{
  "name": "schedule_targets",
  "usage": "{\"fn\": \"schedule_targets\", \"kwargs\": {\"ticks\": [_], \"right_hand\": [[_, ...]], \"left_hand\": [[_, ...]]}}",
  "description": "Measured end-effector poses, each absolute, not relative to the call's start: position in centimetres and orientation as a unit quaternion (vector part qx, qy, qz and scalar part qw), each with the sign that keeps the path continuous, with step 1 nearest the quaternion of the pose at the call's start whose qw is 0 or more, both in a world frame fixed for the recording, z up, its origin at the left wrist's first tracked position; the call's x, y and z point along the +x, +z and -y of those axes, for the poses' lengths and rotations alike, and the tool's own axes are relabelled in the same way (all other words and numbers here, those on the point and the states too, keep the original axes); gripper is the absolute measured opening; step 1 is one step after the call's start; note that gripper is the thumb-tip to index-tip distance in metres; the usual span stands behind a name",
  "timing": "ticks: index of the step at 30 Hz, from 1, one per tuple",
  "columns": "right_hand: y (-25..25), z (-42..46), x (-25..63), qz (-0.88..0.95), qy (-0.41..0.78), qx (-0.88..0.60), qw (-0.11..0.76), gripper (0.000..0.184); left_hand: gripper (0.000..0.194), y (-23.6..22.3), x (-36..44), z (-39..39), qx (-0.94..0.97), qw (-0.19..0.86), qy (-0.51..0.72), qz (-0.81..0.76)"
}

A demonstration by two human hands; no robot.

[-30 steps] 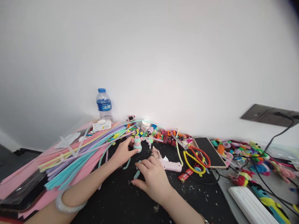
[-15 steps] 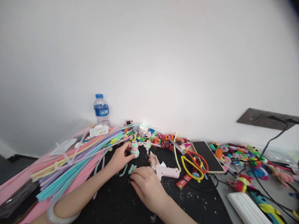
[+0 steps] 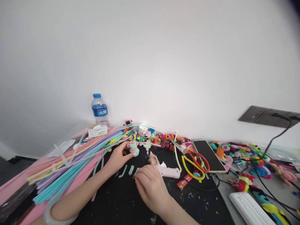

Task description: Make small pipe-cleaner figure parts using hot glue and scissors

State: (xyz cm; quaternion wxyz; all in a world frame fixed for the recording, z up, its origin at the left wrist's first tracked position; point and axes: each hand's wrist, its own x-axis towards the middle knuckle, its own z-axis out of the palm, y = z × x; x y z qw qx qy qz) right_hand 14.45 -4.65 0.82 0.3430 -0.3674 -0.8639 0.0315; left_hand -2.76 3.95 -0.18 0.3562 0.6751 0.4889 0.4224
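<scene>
My left hand (image 3: 120,157) pinches a small pipe-cleaner figure (image 3: 133,149), mint green with pink and pale stripes and round pink ears, and keeps it upright near the table's middle. My right hand (image 3: 152,184) rests low over the black table with its fingers drawn together. At its fingertips, a short mint pipe-cleaner piece (image 3: 136,170) sticks out, partly hidden by the fingers. Another short mint piece (image 3: 131,170) and a longer bent mint strip (image 3: 123,171) lie between the hands. Just beyond my right hand is a pale pink glue gun (image 3: 170,172) with a stained nozzle.
Bundled pastel pipe cleaners (image 3: 77,159) spread on the left, near a water bottle (image 3: 100,110). Scissors (image 3: 197,164) with red and yellow handles, a red packet (image 3: 184,182) and a phone (image 3: 208,156) lie right. Colourful figures (image 3: 243,153) crowd the back; a white power bank (image 3: 250,207) sits front right.
The mint pieces by my right hand now lie apart, one left of its fingertips. My right-hand fingers have drawn together. My left hand keeps the figure, which has turned slightly. The camera view shifted a little.
</scene>
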Motion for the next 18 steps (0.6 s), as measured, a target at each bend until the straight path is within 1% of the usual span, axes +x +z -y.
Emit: {"fn": "schedule_targets", "kwargs": {"ticks": [2,5,10,12,13,16,18], "right_hand": [[0.9,4.6,14.6,0.858,0.031,-0.373,0.352,0.017],[0.9,4.4,14.8,0.847,0.023,-0.383,0.369,0.017],[0.9,4.1,15.4,0.830,0.008,-0.387,0.401,0.016],[0.9,3.9,15.7,0.825,0.004,-0.387,0.412,0.014],[0.9,3.9,15.9,0.822,0.002,-0.388,0.416,0.014],[1.0,3.7,16.3,0.814,-0.004,-0.397,0.423,0.013],[1.1,3.6,16.5,0.811,-0.007,-0.400,0.426,0.013]], "left_hand": [[0.033,-0.2,-2.8,-3.9,0.681,0.344,0.411,-0.498],[0.026,-0.1,-2.8,-3.7,0.698,0.322,0.390,-0.508],[0.026,1.1,-3.4,-3.4,0.737,0.261,0.352,-0.515],[0.013,1.8,-4.0,-3.1,0.751,0.227,0.324,-0.529],[0.011,2.0,-4.3,-2.9,0.756,0.215,0.305,-0.538],[0.021,2.4,-5.1,-2.3,0.772,0.200,0.241,-0.554],[0.021,2.3,-5.1,-1.8,0.781,0.197,0.203,-0.556]]}}
